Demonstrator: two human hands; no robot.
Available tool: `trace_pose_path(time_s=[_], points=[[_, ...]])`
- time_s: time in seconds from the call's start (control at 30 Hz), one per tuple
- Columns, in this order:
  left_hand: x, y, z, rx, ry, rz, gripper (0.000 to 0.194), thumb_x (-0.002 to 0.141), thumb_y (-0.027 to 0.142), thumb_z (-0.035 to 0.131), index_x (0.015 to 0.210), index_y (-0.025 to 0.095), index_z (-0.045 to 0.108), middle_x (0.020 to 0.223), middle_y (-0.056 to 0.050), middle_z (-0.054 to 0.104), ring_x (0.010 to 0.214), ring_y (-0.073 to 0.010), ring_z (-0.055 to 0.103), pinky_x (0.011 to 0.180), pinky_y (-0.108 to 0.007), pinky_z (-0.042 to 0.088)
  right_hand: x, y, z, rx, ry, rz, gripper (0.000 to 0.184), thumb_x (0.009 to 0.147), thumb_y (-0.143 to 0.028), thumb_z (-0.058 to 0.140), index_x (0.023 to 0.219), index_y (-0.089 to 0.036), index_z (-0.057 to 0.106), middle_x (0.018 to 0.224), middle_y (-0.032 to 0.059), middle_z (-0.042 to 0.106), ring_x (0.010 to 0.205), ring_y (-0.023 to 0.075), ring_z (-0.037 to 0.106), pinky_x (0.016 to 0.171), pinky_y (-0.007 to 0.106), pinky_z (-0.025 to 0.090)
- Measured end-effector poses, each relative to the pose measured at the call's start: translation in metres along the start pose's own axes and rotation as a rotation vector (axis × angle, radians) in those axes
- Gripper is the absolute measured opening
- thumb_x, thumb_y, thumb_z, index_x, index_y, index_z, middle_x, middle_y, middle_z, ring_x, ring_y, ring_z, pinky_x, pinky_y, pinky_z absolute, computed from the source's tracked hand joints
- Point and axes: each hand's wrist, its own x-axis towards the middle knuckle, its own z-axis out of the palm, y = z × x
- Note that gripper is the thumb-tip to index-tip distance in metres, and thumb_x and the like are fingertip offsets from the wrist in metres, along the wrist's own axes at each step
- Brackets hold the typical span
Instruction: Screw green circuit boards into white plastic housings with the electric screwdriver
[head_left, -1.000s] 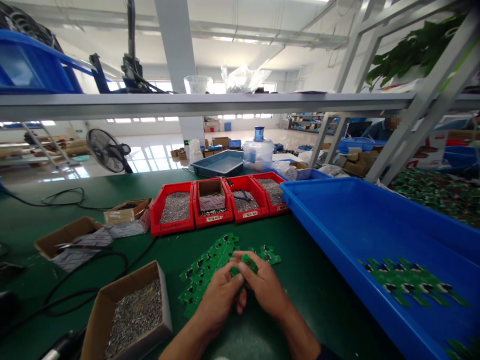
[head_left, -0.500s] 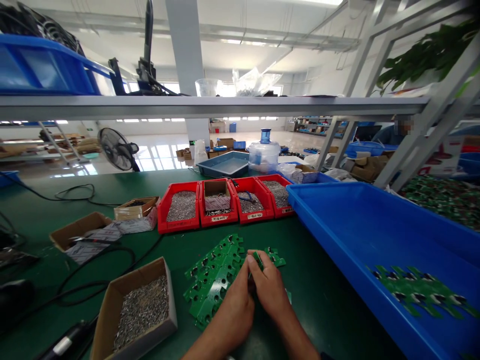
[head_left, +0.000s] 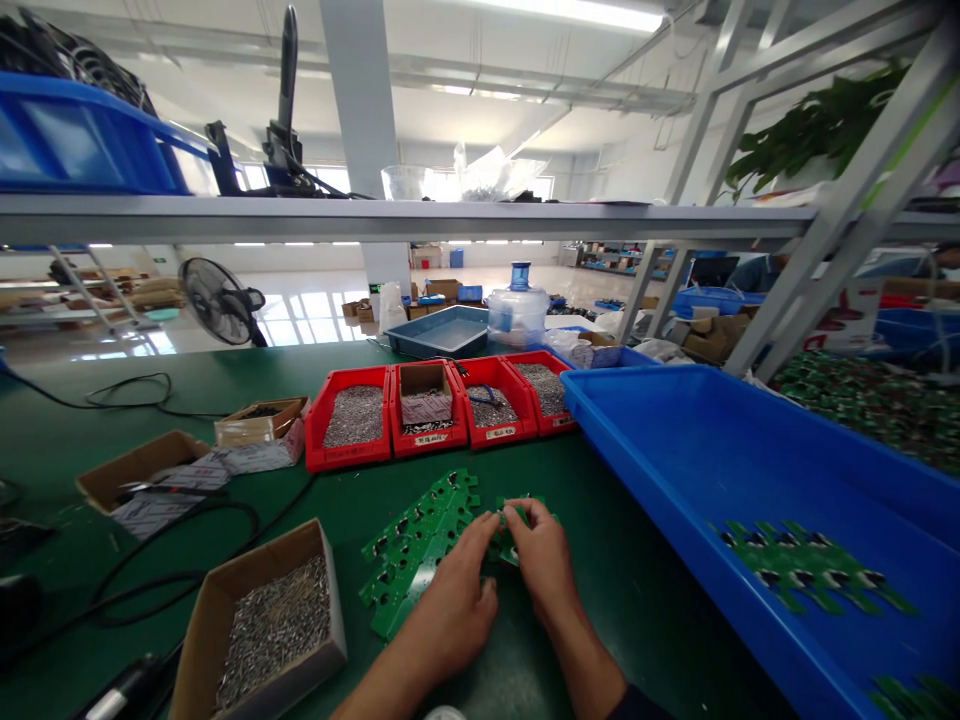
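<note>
My right hand (head_left: 546,560) is closed, thumb and fingers pinching a small green circuit board (head_left: 504,548) above the table. Beside it, my left hand (head_left: 456,592) has its fingers stretched toward the same board, fingertips at its edge and thumb held apart below. The hands partly cover this board. Just left of them, larger green circuit board panels (head_left: 409,580) with rows of holes and dark parts lie overlapping on the green table (head_left: 630,620), partly under my left hand.
A cardboard box of metal pins (head_left: 330,640) stands front left. Behind the boards is a row of red bins (head_left: 349,462) holding small metal parts. A large blue tray (head_left: 637,440) with boards inside fills the right. Black cables (head_left: 247,520) cross the left side; a shelf (head_left: 450,222) spans overhead.
My left thumb has come away from the board and the hands have parted slightly. The board in my right hand shows more. The view has shifted a little to the right.
</note>
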Motion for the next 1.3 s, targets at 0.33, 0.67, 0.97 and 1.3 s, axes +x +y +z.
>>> trace_pose_path(time_s=[0.33,0.67,0.97,1.3], points=[[0.008,-0.033,-0.018,0.471,0.084,-0.28,0.06,0.085,0.026,0.062,0.141,0.009,0.048,0.138,-0.022,0.055,0.127,-0.0411,0.048,0.099,-0.054,0.043,-0.004,-0.013,-0.028,-0.45,0.037,-0.169,0.033,0.087,-0.029,0.057,0.115,-0.019,0.071,0.117,0.013,0.07,0.115,0.0339,0.056,0.091,0.043,0.044],[0.01,-0.036,-0.032,0.471,0.073,-0.28,0.049,0.088,0.007,0.042,0.136,0.009,0.047,0.126,-0.018,0.062,0.111,-0.0255,0.063,0.09,-0.032,0.046,-0.009,-0.022,-0.016,-0.271,0.022,-0.285,0.035,0.089,-0.026,0.055,0.121,-0.016,0.068,0.12,0.0105,0.07,0.114,0.0267,0.06,0.101,0.04,0.047],[0.009,-0.037,-0.039,0.496,0.102,-0.236,0.053,0.087,0.005,0.042,0.139,0.01,0.047,0.124,-0.017,0.063,0.114,-0.0271,0.059,0.092,-0.036,0.045,-0.01,-0.016,-0.012,-0.191,-0.088,-0.241,0.037,0.087,-0.024,0.055,0.121,-0.018,0.068,0.115,0.0117,0.071,0.105,0.0284,0.065,0.094,0.042,0.05],[0.002,-0.016,-0.028,0.469,0.049,-0.031,0.035,0.086,0.024,0.061,0.121,0.025,0.066,0.122,-0.009,0.063,0.117,-0.0298,0.053,0.097,-0.043,0.042,-0.011,-0.005,-0.021,-0.523,-0.273,-0.271,0.039,0.071,-0.021,0.072,0.109,-0.019,0.075,0.144,0.0167,0.055,0.138,0.0417,0.038,0.112,0.059,0.025]])
